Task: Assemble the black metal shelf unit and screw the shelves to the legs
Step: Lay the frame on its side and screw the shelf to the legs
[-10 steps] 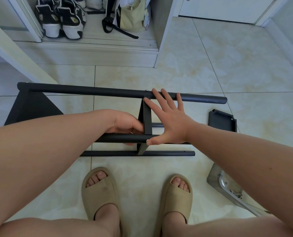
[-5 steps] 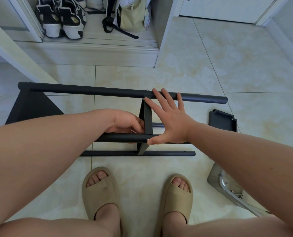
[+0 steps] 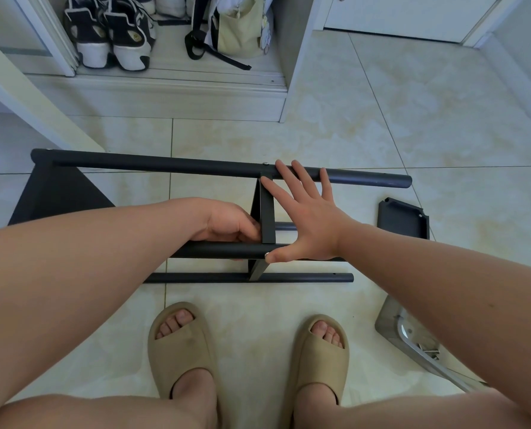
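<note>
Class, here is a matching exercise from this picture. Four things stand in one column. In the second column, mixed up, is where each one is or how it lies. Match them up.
Things
1. right hand
2. loose black metal shelf panel
3. black-and-white sneakers
4. clear plastic bag of silver hardware

Places
A. inside the open cupboard, top left
B. fingers spread over the far black tube
C. flat on the tiled floor, right of the tube ends
D. lower right, beside the right forearm

Pairs: 1-B, 2-C, 3-A, 4-D
</note>
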Demonstrator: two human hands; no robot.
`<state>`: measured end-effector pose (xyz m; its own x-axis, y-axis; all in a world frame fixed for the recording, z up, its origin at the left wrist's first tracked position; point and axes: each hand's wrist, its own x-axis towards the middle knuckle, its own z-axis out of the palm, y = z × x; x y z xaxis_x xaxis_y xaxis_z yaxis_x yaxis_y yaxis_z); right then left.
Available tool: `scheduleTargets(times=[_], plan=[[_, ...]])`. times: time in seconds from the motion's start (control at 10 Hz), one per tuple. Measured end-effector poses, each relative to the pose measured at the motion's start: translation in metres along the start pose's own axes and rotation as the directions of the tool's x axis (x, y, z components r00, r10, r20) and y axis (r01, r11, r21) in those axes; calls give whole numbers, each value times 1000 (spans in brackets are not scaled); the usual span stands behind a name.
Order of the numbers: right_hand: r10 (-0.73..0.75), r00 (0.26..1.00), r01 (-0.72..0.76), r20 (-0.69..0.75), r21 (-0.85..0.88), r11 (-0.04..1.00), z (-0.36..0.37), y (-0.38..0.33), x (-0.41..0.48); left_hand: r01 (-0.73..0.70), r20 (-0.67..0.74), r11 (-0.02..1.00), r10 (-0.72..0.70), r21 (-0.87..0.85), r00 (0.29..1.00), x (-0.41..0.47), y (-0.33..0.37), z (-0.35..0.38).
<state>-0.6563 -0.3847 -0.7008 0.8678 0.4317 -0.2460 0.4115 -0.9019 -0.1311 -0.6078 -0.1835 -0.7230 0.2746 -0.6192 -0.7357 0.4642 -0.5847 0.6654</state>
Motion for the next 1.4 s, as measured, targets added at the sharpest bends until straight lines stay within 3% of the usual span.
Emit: scheduleTargets(times=[0.2, 0.5, 1.2, 1.4], plan=[[2, 1000, -2, 2, -1, 1000, -1, 0, 0, -7, 3, 999, 7, -48, 1000, 1, -1, -2], [0, 1000, 0, 5, -1, 1000, 0, 0, 0, 162, -30, 986, -162, -31, 986, 5, -3, 0], [-1, 1000, 1, -11, -1, 1000, 2, 0, 1, -3, -4, 1000, 3, -9, 1000, 1, -1, -1], [-1, 1000, 1, -13, 2, 1000, 1, 1, 1, 51, 29, 996, -49, -79, 998, 0, -1, -3]])
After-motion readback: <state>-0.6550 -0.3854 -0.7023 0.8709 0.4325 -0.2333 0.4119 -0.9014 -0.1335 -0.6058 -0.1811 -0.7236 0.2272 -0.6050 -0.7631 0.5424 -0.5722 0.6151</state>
